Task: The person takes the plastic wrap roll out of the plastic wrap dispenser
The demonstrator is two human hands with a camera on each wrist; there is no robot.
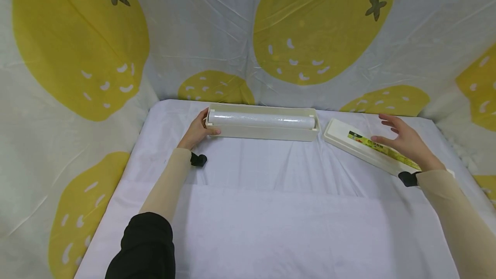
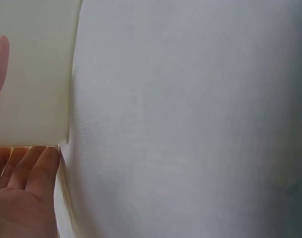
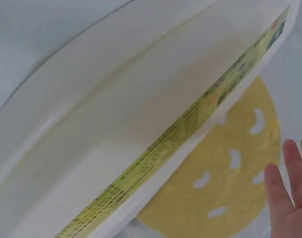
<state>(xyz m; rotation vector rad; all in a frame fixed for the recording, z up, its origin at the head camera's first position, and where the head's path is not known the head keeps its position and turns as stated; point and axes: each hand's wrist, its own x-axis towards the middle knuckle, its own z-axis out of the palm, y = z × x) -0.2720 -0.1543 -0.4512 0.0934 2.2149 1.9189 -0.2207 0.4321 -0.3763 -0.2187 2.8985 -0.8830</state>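
Observation:
A long cream plastic cling film box (image 1: 267,134) lies near the back of the table, its top uncovered. Inside it sits a shiny roll of cling film (image 1: 261,120). My left hand (image 1: 196,131) grips the box's left end, thumb on the front wall; in the left wrist view the fingers (image 2: 34,171) lie along the end wall. To the right of the box, the cream lid (image 1: 366,152) with a yellow-green printed label (image 1: 358,138) lies slanted on the table. Over the lid is my right hand (image 1: 407,141), fingers spread, holding nothing.
A white cloth (image 1: 271,227) with folds covers the table. Behind it and on both sides hangs a white curtain (image 1: 201,25) with large yellow fruit prints, close behind the box. A black wrist strap piece (image 1: 199,159) sits below the left hand.

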